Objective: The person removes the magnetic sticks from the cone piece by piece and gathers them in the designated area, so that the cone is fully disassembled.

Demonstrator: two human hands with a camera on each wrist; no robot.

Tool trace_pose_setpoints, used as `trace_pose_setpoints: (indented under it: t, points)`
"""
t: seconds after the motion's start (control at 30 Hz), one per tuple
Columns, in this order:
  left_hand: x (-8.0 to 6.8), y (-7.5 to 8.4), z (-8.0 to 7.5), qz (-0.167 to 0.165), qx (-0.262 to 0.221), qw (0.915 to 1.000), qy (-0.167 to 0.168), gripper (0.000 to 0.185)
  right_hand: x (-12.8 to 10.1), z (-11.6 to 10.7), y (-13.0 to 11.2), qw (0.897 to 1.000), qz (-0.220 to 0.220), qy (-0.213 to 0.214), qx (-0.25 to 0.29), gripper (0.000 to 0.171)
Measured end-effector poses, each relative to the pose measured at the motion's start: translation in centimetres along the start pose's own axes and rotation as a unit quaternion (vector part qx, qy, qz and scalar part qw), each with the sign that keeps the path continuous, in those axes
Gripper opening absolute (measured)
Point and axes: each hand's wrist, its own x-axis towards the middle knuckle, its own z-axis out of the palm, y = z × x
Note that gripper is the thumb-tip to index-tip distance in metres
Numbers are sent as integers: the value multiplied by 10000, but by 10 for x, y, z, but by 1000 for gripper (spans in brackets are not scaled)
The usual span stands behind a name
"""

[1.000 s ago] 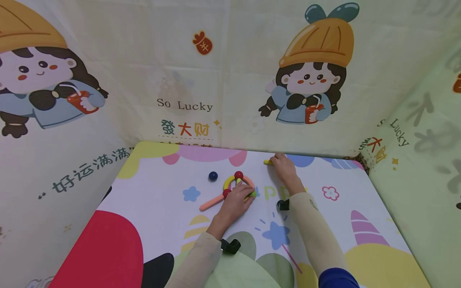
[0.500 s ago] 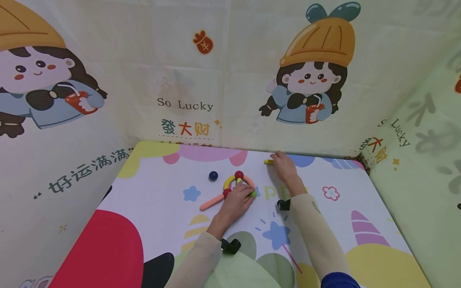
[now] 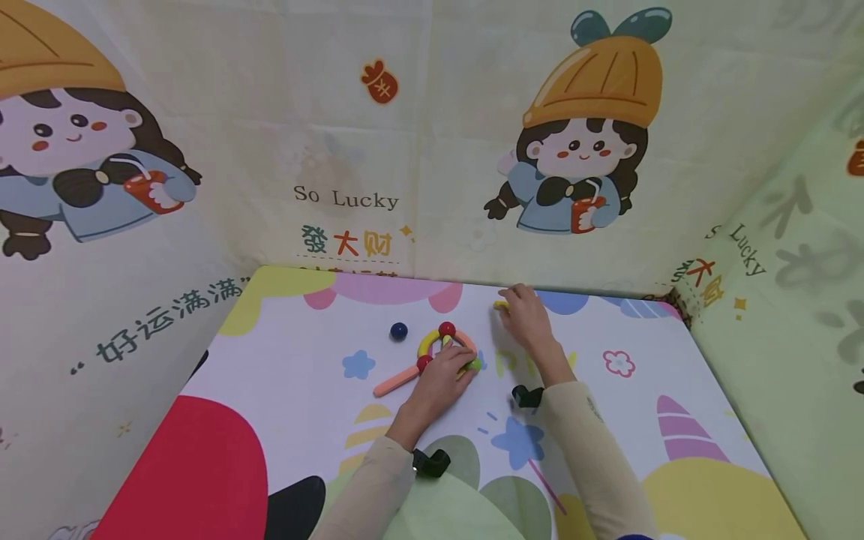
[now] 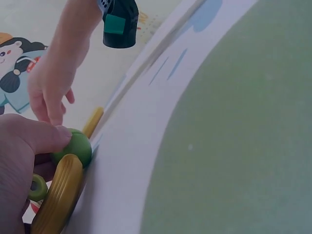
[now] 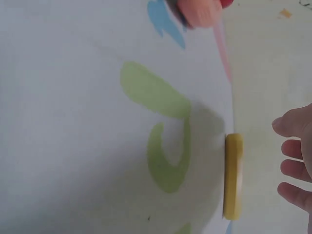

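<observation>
My left hand (image 3: 442, 377) rests over the right side of a ring of toy pieces. In the left wrist view its thumb and fingers pinch a green ball (image 4: 79, 148), which joins a ridged yellow curved piece (image 4: 59, 195). Red balls (image 3: 447, 328), another yellow curve (image 3: 425, 344) and a pink curve (image 3: 467, 340) form the rest of the ring. From it a straight pink stick (image 3: 395, 381) points toward the lower left. My right hand (image 3: 529, 321) hovers by a short yellow stick (image 5: 233, 177) lying on the table, fingers loosely bent and apart from it.
A dark blue ball (image 3: 399, 331) lies left of the ring. The patterned table (image 3: 297, 337) meets a cartoon-printed cloth wall (image 3: 445, 247) just behind the yellow stick. Black wrist cameras (image 3: 432, 463) sit under both forearms.
My right hand has come off the yellow stick and shifted slightly left over it, its wrist turning. The left hand and the ring stay in place.
</observation>
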Motion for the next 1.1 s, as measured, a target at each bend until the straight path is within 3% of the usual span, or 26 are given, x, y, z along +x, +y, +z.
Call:
trace_pose_setpoints:
  t: [0.17,0.33,0.63,0.83,1.1]
  points:
    - [-2,2,-5,-147,-104,9998,-9,39,-3,-3,-10,9998,-44,195,68,27]
    - [-1,0,-9,-141,-169,9995,206,35,-7,-3,-22,9995,-39,237,190,26]
    - [2,-5,-25,-250,-198,9969,715,31,-22,0,-48,9995,129,-124,246,29]
    - [2,-13,-33,-343,-179,9928,1130,27,-32,2,-65,9970,468,-440,435,32]
    - [-2,-21,-38,-870,50,9908,1031,29,-43,5,-85,9912,725,-772,790,39]
